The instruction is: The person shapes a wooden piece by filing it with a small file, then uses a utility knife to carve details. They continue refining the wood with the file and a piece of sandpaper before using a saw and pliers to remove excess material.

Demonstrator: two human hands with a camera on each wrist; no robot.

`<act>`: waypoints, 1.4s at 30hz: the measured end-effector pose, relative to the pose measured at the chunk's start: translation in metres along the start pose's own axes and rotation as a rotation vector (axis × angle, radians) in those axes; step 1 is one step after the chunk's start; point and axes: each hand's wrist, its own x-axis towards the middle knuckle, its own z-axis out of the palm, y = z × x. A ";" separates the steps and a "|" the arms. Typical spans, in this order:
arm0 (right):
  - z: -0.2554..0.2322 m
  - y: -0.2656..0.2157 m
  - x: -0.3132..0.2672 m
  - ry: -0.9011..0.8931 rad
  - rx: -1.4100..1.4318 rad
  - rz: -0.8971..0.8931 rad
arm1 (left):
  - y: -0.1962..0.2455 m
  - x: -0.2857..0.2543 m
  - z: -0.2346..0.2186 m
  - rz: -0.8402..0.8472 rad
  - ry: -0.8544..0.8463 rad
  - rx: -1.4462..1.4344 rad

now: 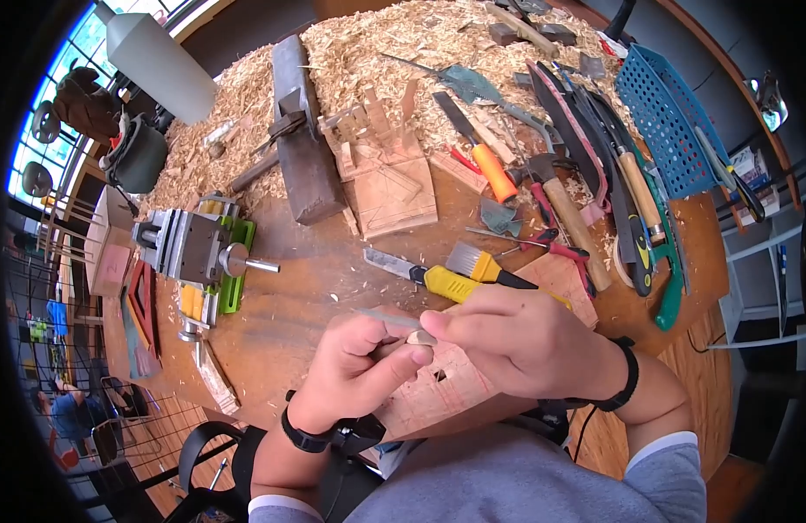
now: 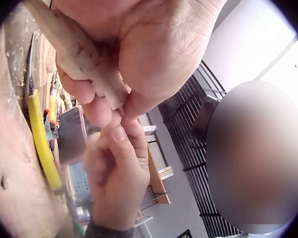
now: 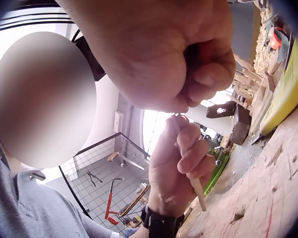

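My left hand [image 1: 355, 362] grips a pale wooden stick [image 2: 82, 52], thumb on one side and curled fingers on the other. The stick's rounded end [image 1: 419, 337] shows between thumb and forefinger in the head view, and its lower part [image 3: 199, 194] sticks out below the fist in the right wrist view. With fingers curled, my right hand [image 1: 533, 340] pinches at the stick's tip, thumb and fingertips meeting my left fingertips. A thin greyish strip [image 1: 387, 317] lies across the left forefinger; its kind is unclear. Both hands are raised over a marked wooden board [image 1: 442, 397].
Just beyond the hands lie a yellow utility knife [image 1: 446, 283] and a brush [image 1: 472, 261]. A vise [image 1: 193, 248] stands left. Farther back are a wooden plane [image 1: 307, 166], a hammer [image 1: 570, 218], saws, a blue basket [image 1: 673, 122] and heaped wood shavings [image 1: 368, 52].
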 end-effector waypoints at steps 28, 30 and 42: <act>-0.001 -0.001 -0.011 0.037 0.034 0.005 | -0.001 0.002 0.002 0.122 0.126 -0.131; 0.001 0.001 -0.012 0.062 0.040 -0.017 | -0.002 0.002 -0.002 0.128 0.146 -0.107; -0.010 0.014 -0.023 0.132 0.096 0.168 | 0.003 0.001 -0.007 0.211 0.182 0.062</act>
